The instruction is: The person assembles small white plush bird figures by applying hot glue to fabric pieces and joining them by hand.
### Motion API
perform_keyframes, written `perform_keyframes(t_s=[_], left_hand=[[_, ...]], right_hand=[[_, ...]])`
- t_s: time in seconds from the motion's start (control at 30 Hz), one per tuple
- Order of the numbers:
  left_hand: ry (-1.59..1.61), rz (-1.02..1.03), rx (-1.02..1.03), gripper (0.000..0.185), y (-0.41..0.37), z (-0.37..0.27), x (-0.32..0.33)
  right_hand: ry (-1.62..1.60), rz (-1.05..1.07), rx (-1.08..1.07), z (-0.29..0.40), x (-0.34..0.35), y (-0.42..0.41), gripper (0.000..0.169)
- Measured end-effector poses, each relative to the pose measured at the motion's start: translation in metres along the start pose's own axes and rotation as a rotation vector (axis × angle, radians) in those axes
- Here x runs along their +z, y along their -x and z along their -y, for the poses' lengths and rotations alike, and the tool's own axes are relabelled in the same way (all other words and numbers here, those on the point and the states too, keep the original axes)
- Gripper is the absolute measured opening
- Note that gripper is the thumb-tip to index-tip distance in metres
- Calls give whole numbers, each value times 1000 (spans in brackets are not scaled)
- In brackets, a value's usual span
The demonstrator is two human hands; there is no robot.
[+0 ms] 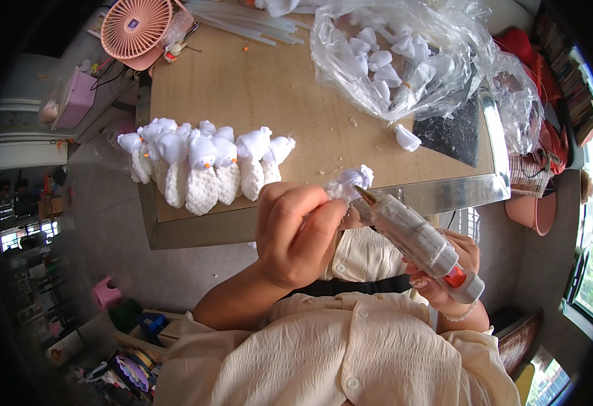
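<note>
My left hand (299, 231) pinches a small white doll (353, 181) with a fabric head and a fluffy part, just above the table's near edge. In my right hand (451, 274) is a white hot glue gun (418, 233), its metal nozzle at the doll's head. Left of my hands stands a group of finished-looking white dolls (202, 195) with crocheted or knitted bodies and fabric heads; some show orange noses and small dark eyes. A single white fabric head (407, 138) lies on the table farther right.
A clear plastic bag (337, 86) of white fabric pieces lies at the table's far right, partly over a dark sheet (451, 134). Translucent glue sticks (255, 28) lie at the far edge. A pink fan (136, 28) stands at the far left corner. The table (205, 231) has a metal edge.
</note>
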State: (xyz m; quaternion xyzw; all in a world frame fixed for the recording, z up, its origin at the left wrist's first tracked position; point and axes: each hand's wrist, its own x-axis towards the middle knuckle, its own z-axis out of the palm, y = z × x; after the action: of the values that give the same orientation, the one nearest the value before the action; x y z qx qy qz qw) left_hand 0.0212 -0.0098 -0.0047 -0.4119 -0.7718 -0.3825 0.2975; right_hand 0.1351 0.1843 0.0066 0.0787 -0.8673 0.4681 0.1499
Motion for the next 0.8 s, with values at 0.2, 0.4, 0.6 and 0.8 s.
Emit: perform_keyframes(t_s=[0.2, 0.4, 0.6, 0.8], left_hand=[[63, -1, -82, 32, 2, -2, -1], [60, -5, -52, 30, 3, -3, -6], [112, -90, -254, 30, 6, -1, -14], [228, -56, -401, 26, 6, 2, -12]], right_hand=[[148, 79, -74, 4, -13, -5, 37], [-295, 70, 261, -1, -18, 10, 30], [-101, 12, 239, -7, -24, 7, 28], [581, -223, 323, -26, -47, -13, 29]])
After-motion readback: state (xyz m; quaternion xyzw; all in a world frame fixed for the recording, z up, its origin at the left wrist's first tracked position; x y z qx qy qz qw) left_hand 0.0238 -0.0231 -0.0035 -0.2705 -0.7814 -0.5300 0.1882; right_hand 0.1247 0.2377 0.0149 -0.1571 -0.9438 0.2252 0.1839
